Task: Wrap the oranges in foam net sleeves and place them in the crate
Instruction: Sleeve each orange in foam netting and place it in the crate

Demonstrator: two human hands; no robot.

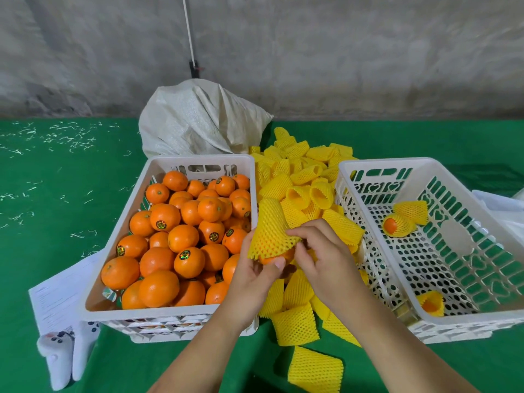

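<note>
Early in the job. Left hand [256, 272] grips an orange [272, 259] from below; right hand [317, 251] pinches a foam net sleeve [269, 228] down over it, between the two crates. Right crate [377, 165] holds three wrapped oranges [397, 225] (as far as visible); left crate [198, 161] nearly full, unwrapped. Loose sleeves [300, 177] piled on green table cover [56, 194]; bare concrete wall [340, 52] behind.

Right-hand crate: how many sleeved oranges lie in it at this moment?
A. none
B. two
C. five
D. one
B: the right-hand crate holds two sleeved oranges, one near its far end and one at its near corner, plus one empty foam net sleeve beside the far one.
</note>
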